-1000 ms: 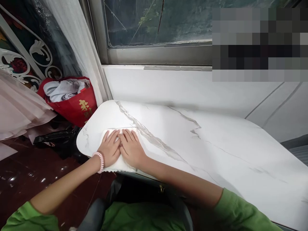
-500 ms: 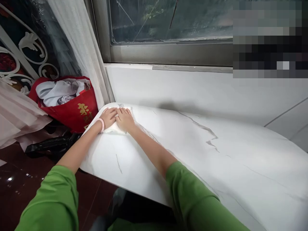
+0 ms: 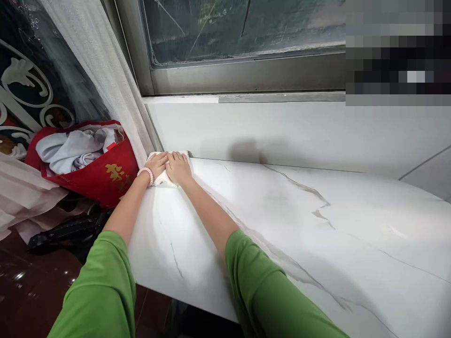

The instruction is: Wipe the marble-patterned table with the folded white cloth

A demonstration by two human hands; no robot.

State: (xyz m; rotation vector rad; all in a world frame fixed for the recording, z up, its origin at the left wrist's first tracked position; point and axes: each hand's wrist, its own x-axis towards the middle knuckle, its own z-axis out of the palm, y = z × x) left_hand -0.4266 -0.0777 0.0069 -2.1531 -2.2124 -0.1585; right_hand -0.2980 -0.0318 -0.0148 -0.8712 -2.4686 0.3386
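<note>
A white cloth (image 3: 166,180) lies at the far left corner of a white marble-patterned table (image 3: 268,211). My left hand (image 3: 156,165) rests flat on the cloth's left part, a pink beaded bracelet around its wrist. Beside it, my right hand (image 3: 178,167) presses flat on the same cloth, its fingers stretched out toward the wall. The two hands touch or nearly touch at the fingertips. Most of the cloth is hidden beneath them, with its edges showing in front and behind.
Left of the table stands a red bag (image 3: 95,180) holding pale folded fabric (image 3: 72,148). A whitish curtain (image 3: 102,70) hangs by the corner. Behind the table rise a white wall (image 3: 211,126) and a metal-framed window (image 3: 246,77). A black bag-like item (image 3: 63,234) lies lower left.
Both hands have pushed the cloth away from me, toward the table's back edge at the wall. The camera view has shifted slightly too.
</note>
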